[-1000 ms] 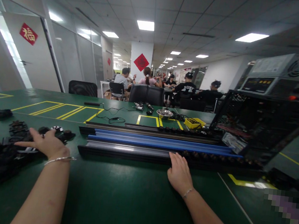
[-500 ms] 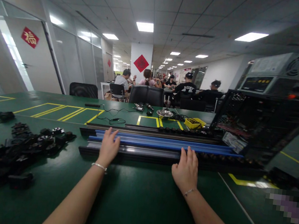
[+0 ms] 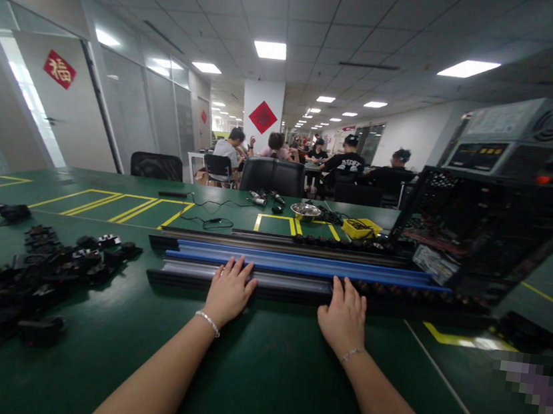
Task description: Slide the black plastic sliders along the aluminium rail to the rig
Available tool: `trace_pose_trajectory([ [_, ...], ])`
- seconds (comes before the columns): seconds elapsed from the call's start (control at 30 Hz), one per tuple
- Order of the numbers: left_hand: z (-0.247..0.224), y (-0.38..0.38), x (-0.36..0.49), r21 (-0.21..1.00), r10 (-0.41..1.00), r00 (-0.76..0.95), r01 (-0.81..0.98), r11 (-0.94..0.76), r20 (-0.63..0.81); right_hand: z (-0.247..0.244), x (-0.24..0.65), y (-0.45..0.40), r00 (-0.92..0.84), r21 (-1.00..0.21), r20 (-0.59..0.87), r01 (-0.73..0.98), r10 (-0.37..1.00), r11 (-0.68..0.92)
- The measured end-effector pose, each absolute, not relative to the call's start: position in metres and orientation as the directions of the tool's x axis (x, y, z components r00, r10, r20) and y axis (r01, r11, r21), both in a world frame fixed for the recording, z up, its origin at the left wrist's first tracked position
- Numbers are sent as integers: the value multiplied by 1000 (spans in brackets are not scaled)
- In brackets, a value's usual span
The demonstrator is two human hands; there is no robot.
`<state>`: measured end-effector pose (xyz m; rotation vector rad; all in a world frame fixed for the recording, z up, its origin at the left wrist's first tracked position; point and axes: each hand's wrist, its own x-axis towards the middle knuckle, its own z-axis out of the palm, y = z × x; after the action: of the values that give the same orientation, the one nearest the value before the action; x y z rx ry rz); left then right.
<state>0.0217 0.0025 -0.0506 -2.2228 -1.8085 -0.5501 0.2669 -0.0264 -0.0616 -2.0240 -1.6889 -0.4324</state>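
A long black rail point(image 3: 171, 279) lies crosswise in front of me, with a shiny greyish strip point(image 3: 292, 281) along its left part. Small black parts point(image 3: 407, 294) are lined up in its right part. Behind it runs a long blue strip point(image 3: 310, 263). My left hand point(image 3: 229, 293) lies over the front rail, fingers spread and tips near the blue strip. Farther right, my right hand point(image 3: 343, 317) rests on the same rail near the end of the greyish strip, its fingers stretched forward. What lies under the palms is hidden.
Loose black parts point(image 3: 72, 269) are heaped at left on the green table point(image 3: 255, 379). An opened computer case point(image 3: 496, 227) with a power supply point(image 3: 527, 134) on top stands at right. Behind the rails are a metal bowl point(image 3: 305, 209) and a yellow tray point(image 3: 360, 229). People sit farther back.
My left hand has moved right along the front rail, closer to my right hand, and slightly nearer to me. My right hand stays almost where it was.
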Motion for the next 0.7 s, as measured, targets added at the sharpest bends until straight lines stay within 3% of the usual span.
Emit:
trace_pose_trajectory([
  [0.7, -52, 2, 22, 71, 890, 165, 974, -215, 426, -62, 258, -28, 13, -180, 542, 978, 840, 101],
])
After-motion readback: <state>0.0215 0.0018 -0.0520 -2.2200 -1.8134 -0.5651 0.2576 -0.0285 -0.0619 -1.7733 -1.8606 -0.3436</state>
